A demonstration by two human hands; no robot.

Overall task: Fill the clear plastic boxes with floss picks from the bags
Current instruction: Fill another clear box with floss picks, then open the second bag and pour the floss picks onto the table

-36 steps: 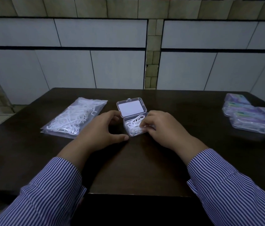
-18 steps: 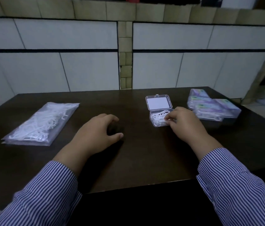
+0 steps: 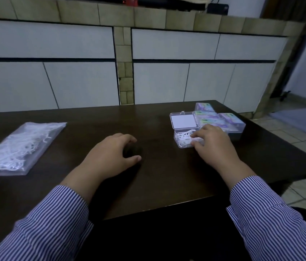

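The open box (image 3: 185, 137) sits on the worktop (image 3: 157, 176) just beside the stack of filled boxes (image 3: 221, 120), its lid laid back toward the far edge. The right hand (image 3: 212, 146) grips the box's right side, fingers curled over the picks (image 3: 184, 136) inside. The left hand (image 3: 112, 157) rests loosely curled, holding nothing, between box and bag (image 3: 19, 146). Closing the lid probably comes next; the right hand is far nearer it.
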